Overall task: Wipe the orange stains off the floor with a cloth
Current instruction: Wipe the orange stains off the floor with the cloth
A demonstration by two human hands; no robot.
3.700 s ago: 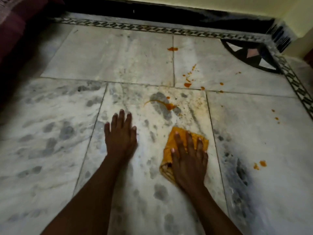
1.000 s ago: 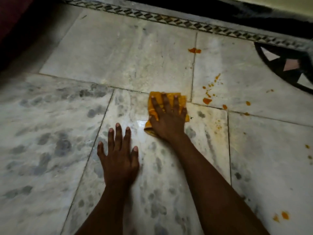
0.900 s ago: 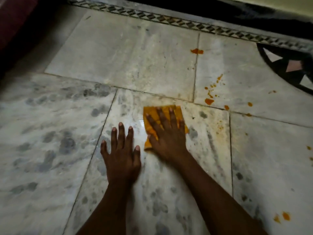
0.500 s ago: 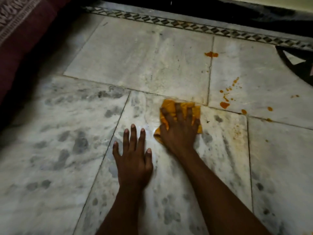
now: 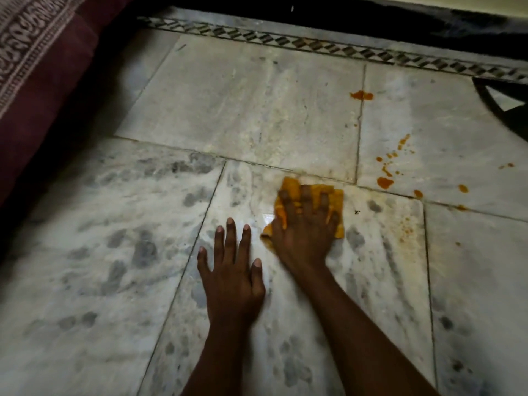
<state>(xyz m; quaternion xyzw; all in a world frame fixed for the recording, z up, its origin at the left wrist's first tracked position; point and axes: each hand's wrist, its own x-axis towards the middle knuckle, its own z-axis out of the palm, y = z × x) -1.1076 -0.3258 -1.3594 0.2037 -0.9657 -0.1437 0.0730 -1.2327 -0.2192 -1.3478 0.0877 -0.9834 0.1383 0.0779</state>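
My right hand lies flat with spread fingers on an orange cloth, pressing it to the marble floor near a tile joint. The hand is motion-blurred. My left hand rests flat on the floor just left of the cloth, fingers straight, holding nothing. To the cloth's right is a cluster of orange stains, with another orange blot farther back on a joint. Fine orange specks dot the tile right of the cloth.
A dark red patterned fabric fills the left edge. A patterned inlay border runs along the far side before a dark strip. A dark curved inlay sits at the right edge.
The large smear seen 3.7 s ago is gone. Over the last second my right hand slid the cloth back and forth on the same tile. The view has shifted left; my left hand stays planted.
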